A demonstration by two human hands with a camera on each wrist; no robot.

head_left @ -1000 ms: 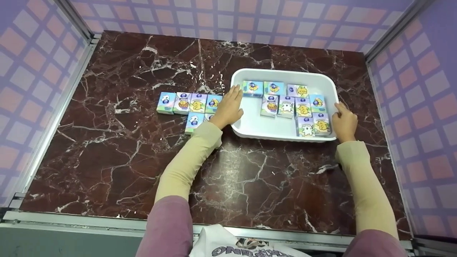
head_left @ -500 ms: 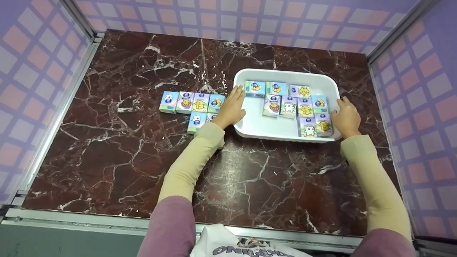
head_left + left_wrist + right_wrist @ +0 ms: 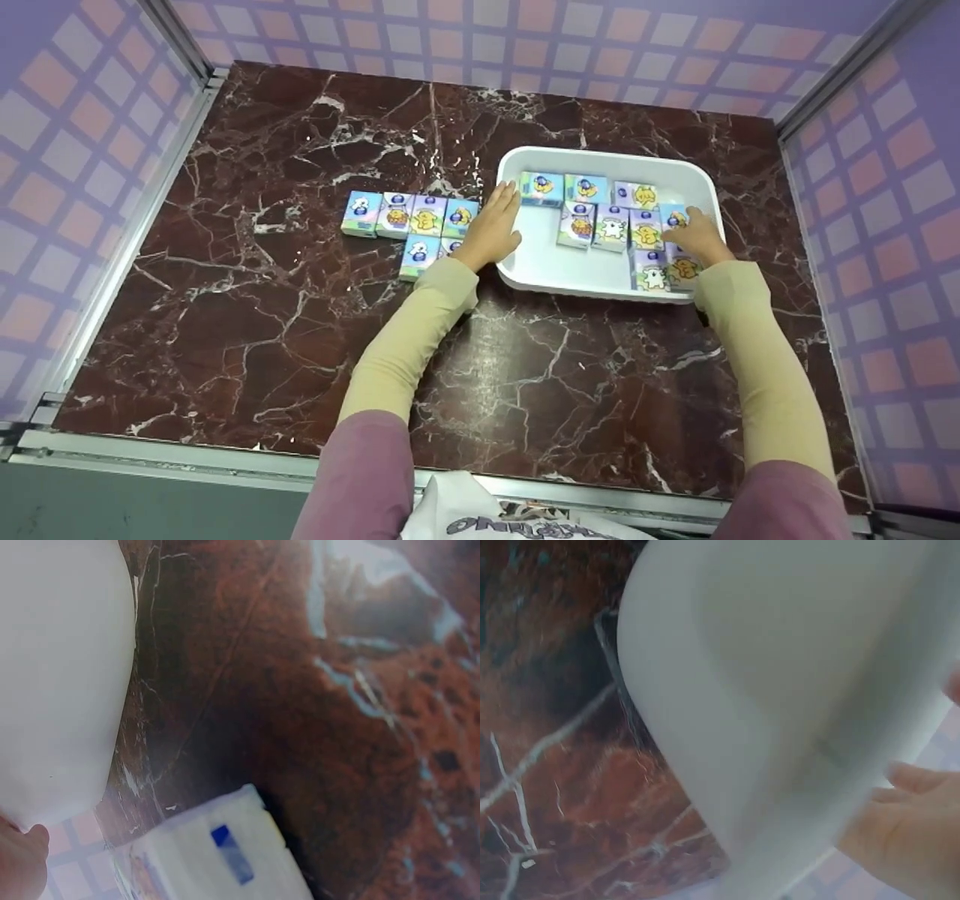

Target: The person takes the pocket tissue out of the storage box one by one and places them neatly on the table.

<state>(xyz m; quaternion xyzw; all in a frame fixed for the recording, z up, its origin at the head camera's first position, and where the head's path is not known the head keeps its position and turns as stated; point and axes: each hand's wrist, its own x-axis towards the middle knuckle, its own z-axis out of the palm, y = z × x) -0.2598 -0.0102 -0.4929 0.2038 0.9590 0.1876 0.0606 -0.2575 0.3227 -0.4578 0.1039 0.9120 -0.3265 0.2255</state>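
Note:
A white plastic basin holds several small cartoon-printed packs that look like pocket tissues. My left hand lies at its left rim with the fingers straight, partly covering the loose packs beside it. In the left wrist view a white pack with a blue tab lies near the basin's outer wall. My right hand reaches over the right rim into the basin, above the packs at its right end, with its fingers extended. The right wrist view shows the right hand at the basin's rim; its fingertips are partly cut off.
More packs lie side by side in two rows on the dark red marble table, left of the basin. Checkered panels enclose the back and both sides. A metal rail edges the table's front.
My right hand has left its place on the outside of the right rim and moved left, over the packs inside the basin. The left hand stays at the left rim.

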